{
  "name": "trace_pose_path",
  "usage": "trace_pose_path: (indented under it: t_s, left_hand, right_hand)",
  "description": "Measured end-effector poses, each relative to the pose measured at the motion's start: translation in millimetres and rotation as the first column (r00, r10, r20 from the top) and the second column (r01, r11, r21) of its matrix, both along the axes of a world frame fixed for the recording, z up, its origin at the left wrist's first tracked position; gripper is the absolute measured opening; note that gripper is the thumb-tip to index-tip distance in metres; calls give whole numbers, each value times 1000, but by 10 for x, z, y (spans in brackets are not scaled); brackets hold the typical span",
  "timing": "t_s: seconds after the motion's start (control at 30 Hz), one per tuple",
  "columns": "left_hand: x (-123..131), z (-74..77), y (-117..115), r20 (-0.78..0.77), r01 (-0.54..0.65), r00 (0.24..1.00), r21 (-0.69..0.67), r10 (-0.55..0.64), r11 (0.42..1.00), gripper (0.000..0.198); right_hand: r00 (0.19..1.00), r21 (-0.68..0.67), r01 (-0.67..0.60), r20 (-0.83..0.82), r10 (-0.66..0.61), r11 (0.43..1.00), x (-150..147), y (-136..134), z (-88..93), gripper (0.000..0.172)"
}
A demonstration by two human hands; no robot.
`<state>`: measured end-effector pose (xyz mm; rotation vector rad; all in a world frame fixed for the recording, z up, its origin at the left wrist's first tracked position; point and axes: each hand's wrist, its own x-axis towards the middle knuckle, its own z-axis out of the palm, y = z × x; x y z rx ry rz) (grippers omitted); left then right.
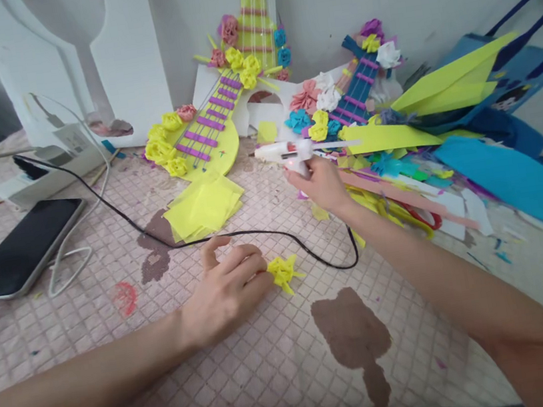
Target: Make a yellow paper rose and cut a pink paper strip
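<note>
My left hand (227,287) rests on the checked table cover with its fingers pinched on a small yellow paper flower (284,272). My right hand (322,183) is further back, wrapped round the handle of a white glue gun (284,151) whose nozzle points left. The gun's black cord (255,232) runs across the table between both hands. A stack of yellow paper squares (204,206) lies just beyond my left hand.
A yellow paper guitar with flowers (211,131) leans at the back, a blue one (356,87) to its right. Coloured foam sheets and scraps (469,135) pile at the right. A phone (20,249) and power strip (45,174) lie at the left.
</note>
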<state>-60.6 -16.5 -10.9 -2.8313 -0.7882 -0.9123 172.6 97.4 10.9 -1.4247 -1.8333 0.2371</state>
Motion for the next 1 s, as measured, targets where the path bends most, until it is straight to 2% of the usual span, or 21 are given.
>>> trace_pose_path:
  t_s: [0.03,0.17,0.23,0.33,0.4,0.5,0.7,0.8,1.0]
  left_hand:
    - [-1,-2,3,0,-3,1000,-6,3,1000,15]
    - [-5,13,18,22,-28,999,-9,29,1000,15]
    - [-4,25,26,32,-47,998,-7,48,999,13]
    - [2,26,32,31,-65,997,-14,65,998,11]
    - [7,16,34,17,-57,998,-17,58,998,11]
    - [11,5,36,1,-33,999,-23,33,999,12]
    - [2,25,39,-8,-18,1000,-58,18,998,13]
    - [-10,36,36,-20,3,1000,-76,-5,997,14]
    - [-21,93,27,-40,21,999,-108,-25,994,20]
  right_hand:
    - [998,24,-2,-59,3,1000,15,-110,54,22]
    - [987,-101,-84,-146,69,991,167,-602,261,27]
    - [988,-177,-120,-117,100,977,305,-809,287,23]
    - [973,-287,-227,-103,206,930,553,-1016,220,20]
    - [962,-348,-271,-56,269,897,691,-1096,165,19]
    - [937,-355,-326,0,349,876,777,-1170,161,16]
    - [819,-390,-536,-26,573,749,643,-1255,276,11]
    - [798,-453,-542,-13,603,708,598,-1293,262,15]
    - [800,-499,-522,-4,601,692,585,-1347,224,21]
